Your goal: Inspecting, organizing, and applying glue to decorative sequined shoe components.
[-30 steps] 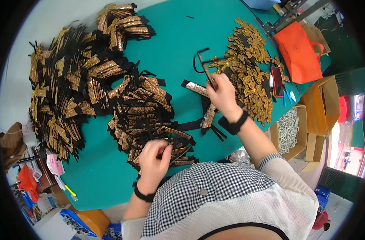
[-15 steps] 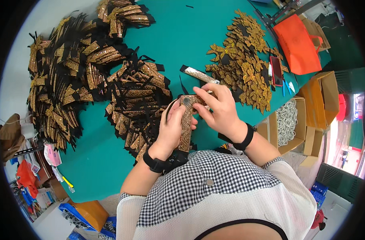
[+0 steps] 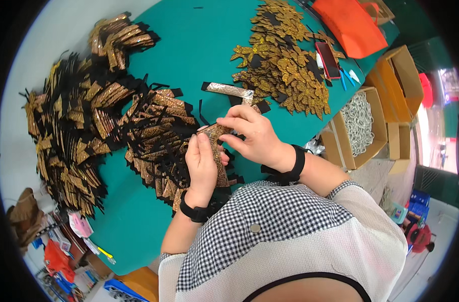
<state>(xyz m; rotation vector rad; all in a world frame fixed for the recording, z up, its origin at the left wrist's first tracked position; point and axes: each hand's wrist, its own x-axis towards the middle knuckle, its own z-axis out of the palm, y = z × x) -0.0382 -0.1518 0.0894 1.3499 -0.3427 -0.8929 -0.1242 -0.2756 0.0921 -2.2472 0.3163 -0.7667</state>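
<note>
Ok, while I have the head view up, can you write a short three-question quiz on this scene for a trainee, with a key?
1. Multiple choice: what is in the open cardboard box nearest the right hand?
A. green buttons
B. silver-coloured loops
C. white envelopes

2. True or false: the red-edged phone lies nearer the person than the orange bag.

3. Short answer: the left hand holds a glittery strip; which hand is nearer the pile of gold shapes?

Key: 1. B. 2. True. 3. The right hand.
</note>
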